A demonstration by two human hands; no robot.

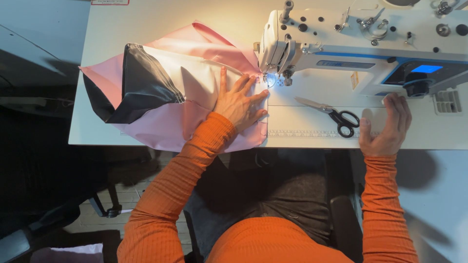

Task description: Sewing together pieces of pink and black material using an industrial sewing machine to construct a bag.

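The person's left hand (239, 103) lies flat with fingers spread on a pink, cream and black sewn fabric piece (165, 92), pressing it to the white work table (302, 127). The fingertips reach toward the lit needle area (271, 80) of the white industrial sewing machine (365, 41), where the fabric's right edge sits just under the presser foot. The fabric spreads across the left part of the table, its lower edge hanging slightly over the front rim.

The right hand (388, 127) rests open on the table's front edge, well apart from the fabric, fingers loosely extended and close together, holding nothing. A pair of black-handled metal scissors (332, 115) lies on the table between the two hands, just left of the right hand. Both arms wear ribbed orange sleeves (175, 190).
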